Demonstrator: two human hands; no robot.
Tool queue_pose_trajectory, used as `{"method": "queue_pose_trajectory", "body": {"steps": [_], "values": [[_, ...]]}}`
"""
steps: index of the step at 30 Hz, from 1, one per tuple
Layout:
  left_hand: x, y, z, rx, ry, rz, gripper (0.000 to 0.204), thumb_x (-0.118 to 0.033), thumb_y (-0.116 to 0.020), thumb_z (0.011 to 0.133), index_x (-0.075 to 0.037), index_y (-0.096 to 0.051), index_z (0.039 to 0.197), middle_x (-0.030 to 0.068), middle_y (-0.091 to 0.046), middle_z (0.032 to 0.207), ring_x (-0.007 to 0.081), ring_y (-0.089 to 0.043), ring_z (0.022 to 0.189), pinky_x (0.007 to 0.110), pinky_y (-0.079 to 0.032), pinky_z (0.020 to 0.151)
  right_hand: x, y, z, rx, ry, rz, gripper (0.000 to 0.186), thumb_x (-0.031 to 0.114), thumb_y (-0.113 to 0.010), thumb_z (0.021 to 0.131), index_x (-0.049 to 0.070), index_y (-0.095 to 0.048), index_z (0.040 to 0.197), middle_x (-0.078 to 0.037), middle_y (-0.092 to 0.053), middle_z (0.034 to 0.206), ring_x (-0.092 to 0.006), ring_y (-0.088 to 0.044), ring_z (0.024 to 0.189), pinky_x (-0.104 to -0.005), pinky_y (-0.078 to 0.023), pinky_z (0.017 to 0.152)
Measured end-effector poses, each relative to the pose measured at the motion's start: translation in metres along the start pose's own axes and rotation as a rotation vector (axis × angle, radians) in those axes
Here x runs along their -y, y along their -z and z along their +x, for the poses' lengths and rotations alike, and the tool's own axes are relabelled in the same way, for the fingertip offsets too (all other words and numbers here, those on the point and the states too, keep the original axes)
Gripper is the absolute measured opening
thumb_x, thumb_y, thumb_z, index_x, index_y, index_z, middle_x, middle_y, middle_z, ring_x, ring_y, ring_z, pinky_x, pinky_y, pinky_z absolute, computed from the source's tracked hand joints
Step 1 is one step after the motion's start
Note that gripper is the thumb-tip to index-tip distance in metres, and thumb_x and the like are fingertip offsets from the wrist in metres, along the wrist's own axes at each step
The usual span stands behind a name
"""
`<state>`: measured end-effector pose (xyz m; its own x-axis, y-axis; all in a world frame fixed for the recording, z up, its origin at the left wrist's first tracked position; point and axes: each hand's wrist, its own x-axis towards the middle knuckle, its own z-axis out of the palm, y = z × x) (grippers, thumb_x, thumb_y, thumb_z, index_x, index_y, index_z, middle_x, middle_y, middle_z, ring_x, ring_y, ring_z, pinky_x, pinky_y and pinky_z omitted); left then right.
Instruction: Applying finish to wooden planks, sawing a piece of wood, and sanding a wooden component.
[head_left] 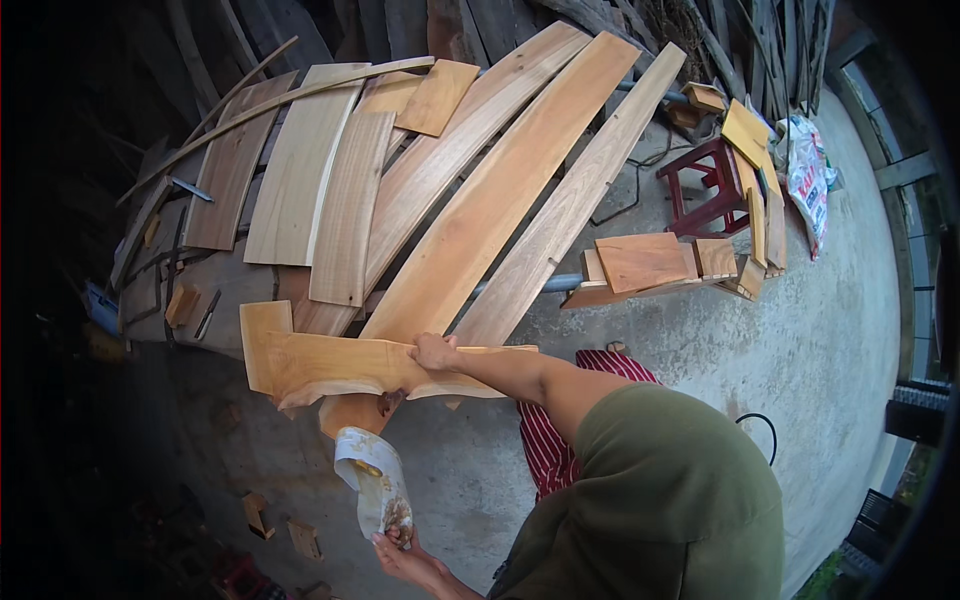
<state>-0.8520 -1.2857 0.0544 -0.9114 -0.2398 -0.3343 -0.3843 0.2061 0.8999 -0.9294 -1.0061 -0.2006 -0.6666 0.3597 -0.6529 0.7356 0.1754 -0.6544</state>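
My right hand [435, 351] grips the upper edge of a pale orange board [330, 365] with a wavy lower edge. The board lies crosswise over the lower ends of long planks [500, 190], and a short upright piece [265, 350] is at its left end. Below it, my left hand [400, 555] holds a white cut plastic container [368, 480], stained with brownish residue and with something yellow inside. The container sits just under another wooden piece [350, 414] that sticks out beneath the board. My olive-clothed shoulder and red striped clothing fill the lower right.
Several boards [290, 170] lie spread over the work surface. At the right stand a red stool [700, 190], stacked small wood pieces [640, 258] and a white printed sack [805, 175] on the concrete floor [800, 350]. Dark timber leans behind, and small blocks [255, 515] lie at lower left.
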Motion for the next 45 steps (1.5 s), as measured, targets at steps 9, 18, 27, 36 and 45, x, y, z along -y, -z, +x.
{"method": "queue_pose_trajectory", "body": {"steps": [9, 18, 27, 36, 45], "values": [[-0.035, -0.108, -0.023, 0.314, -0.117, 0.059, 0.034, -0.039, -0.053, 0.101, -0.008, -0.052, 0.087, -0.0002, -0.048, 0.083, 0.0138, -0.05, 0.084, 0.042, -0.046, 0.083, -0.135, 0.23, -0.124, -0.309, 0.119, 0.349, 0.046, 0.045, -0.052, 0.096, 0.003, -0.063, 0.11, -0.015, -0.067, 0.104, -0.0256, -0.062, 0.1, -0.0387, -0.045, 0.086], [-0.044, -0.277, -0.172, 0.52, -0.075, 0.086, 0.031, -0.036, -0.054, 0.101, -0.008, -0.052, 0.088, 0.0009, -0.049, 0.083, 0.0142, -0.051, 0.082, 0.043, -0.051, 0.077, -0.409, 0.466, -0.208, -0.775, -0.39, 0.994, 0.028, 0.028, -0.059, 0.094, 0.001, -0.067, 0.094, -0.009, -0.069, 0.09, -0.0179, -0.063, 0.076, -0.0352, -0.048, 0.066], [-0.049, -0.417, -0.295, 0.738, -0.034, 0.067, 0.031, -0.034, -0.055, 0.1, -0.009, -0.05, 0.083, 0.0024, -0.051, 0.083, 0.014, -0.054, 0.082, 0.049, -0.054, 0.08, -0.586, 0.538, -0.128, -1.153, -0.623, 1.387, 0.032, 0.021, -0.06, 0.089, -0.007, -0.068, 0.102, -0.019, -0.07, 0.102, -0.028, -0.067, 0.093, -0.0395, -0.05, 0.079], [-0.06, -0.457, -0.323, 0.663, -0.019, 0.215, 0.03, -0.032, -0.055, 0.1, -0.009, -0.049, 0.082, 0.0023, -0.051, 0.083, 0.0145, -0.054, 0.083, 0.052, -0.052, 0.083, -0.566, 0.563, -0.113, -1.111, -0.72, 1.216, 0.039, 0.029, -0.061, 0.089, -0.007, -0.067, 0.103, -0.018, -0.07, 0.104, -0.0264, -0.065, 0.098, -0.0389, -0.048, 0.084], [-0.055, -0.46, -0.339, 0.652, 0.013, 0.232, 0.032, -0.034, -0.054, 0.101, -0.009, -0.05, 0.082, 0.004, -0.055, 0.084, 0.0163, -0.057, 0.086, 0.055, -0.049, 0.09, -0.588, 0.557, -0.102, -1.1, -0.665, 1.051, 0.034, 0.028, -0.058, 0.09, -0.004, -0.066, 0.096, -0.019, -0.069, 0.095, -0.0257, -0.065, 0.092, -0.0391, -0.048, 0.083]]}}
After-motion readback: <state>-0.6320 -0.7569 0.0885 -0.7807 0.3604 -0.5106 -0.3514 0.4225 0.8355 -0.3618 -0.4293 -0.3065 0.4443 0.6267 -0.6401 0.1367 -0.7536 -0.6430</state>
